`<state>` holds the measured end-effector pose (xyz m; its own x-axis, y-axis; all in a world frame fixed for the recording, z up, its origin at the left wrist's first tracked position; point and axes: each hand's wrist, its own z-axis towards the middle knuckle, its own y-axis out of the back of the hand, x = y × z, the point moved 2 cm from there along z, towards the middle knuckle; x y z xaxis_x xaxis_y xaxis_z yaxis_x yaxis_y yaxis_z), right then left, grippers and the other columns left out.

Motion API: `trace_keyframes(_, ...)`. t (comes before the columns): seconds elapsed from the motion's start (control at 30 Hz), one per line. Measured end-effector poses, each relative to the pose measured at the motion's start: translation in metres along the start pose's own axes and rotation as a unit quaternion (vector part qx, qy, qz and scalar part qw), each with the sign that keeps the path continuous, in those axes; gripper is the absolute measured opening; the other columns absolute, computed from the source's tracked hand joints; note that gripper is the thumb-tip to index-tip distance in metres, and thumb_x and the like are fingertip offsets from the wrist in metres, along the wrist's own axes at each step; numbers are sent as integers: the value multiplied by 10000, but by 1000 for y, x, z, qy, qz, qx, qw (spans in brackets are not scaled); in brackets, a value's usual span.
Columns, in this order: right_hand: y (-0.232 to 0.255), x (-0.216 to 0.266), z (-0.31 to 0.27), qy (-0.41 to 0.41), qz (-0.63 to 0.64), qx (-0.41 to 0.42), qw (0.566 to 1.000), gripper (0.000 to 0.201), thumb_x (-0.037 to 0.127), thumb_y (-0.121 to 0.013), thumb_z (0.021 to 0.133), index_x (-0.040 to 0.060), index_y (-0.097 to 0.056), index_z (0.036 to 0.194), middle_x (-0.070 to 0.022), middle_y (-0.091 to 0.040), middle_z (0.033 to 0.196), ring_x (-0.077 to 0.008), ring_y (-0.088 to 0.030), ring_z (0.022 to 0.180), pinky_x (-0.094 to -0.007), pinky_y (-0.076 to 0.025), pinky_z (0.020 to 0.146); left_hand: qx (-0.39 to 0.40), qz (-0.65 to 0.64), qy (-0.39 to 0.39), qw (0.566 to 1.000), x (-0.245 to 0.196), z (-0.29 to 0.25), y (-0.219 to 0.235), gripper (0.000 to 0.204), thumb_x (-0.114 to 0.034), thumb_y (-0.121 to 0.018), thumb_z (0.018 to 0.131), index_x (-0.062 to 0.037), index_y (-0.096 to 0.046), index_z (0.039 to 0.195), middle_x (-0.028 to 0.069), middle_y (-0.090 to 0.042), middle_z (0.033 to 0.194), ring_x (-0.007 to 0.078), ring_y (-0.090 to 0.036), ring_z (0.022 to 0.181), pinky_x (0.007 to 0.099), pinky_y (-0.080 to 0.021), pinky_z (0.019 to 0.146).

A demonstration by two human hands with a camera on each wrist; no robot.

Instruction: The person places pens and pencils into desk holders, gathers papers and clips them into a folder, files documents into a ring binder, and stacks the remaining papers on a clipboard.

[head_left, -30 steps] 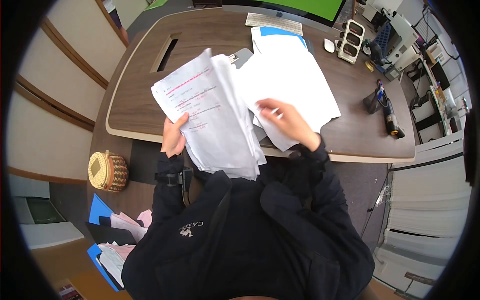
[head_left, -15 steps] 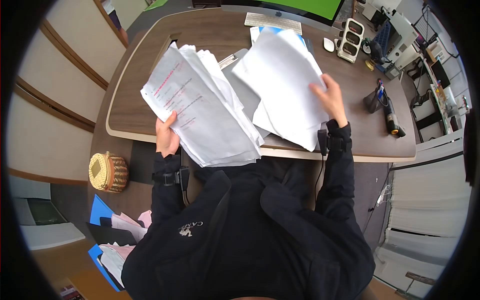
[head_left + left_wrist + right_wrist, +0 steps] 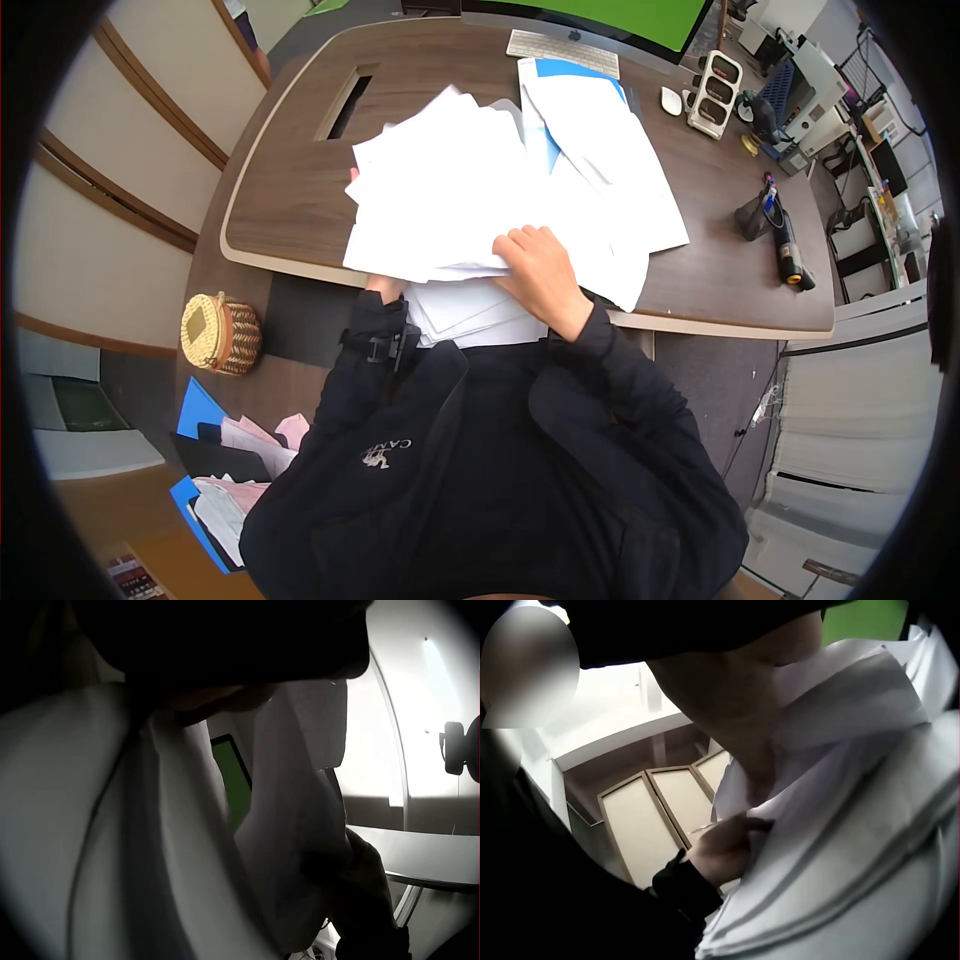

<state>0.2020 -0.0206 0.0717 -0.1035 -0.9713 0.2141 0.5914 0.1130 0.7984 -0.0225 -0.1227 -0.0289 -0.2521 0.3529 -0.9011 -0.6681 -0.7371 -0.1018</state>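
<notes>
A thick, uneven stack of paper point(image 3: 440, 190) lies over the near part of the desk, its upper side washed out white. My left hand point(image 3: 385, 286) grips the stack at its left side, mostly hidden beneath; in the right wrist view, this left hand point(image 3: 724, 846) shows at the paper's edge. My right hand point(image 3: 543, 280) pinches the near right edge of the sheets, thumb below and fingers on top. More sheets point(image 3: 475, 312) hang below the stack toward my lap. Loose white sheets point(image 3: 625, 190) lie to the right on a blue folder point(image 3: 553, 68).
Behind the papers stand a keyboard point(image 3: 563, 53) and a monitor point(image 3: 600, 22). A mouse point(image 3: 671, 101), a three-slot holder point(image 3: 714, 93) and a pen cup point(image 3: 752, 218) are on the right. A woven basket point(image 3: 222, 334) sits at left, above blue folders with papers point(image 3: 240, 510).
The right hand has left the sheets on the right and come back to the held stack. The stack's printed face has turned out of sight, white side up, and the left hand is now mostly underneath.
</notes>
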Motion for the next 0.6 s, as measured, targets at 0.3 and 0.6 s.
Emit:
trace_keyframes(0.3, 7, -13, -17, -171, 188, -17, 967, 154, 155, -654, 863, 8, -612, 874, -159, -629, 799, -335, -617, 700, -377, -479, 614, -41, -30, 89, 995, -40, 2, -16, 781, -201, -525, 965, -114, 31, 1506, 185, -350, 1407, 230, -503, 1177, 335, -489, 905)
trace_keyframes(0.6, 66, -101, -29, -365, 457, -310, 749, 252, 168, -595, 941, -38, -592, 1087, -53, -635, 973, -94, -549, 850, -236, -439, 769, -51, 114, -2, 992, -22, 1, 0, 478, -139, -564, 927, -45, -307, 1318, 144, -443, 1261, 179, -531, 1082, 295, -481, 881)
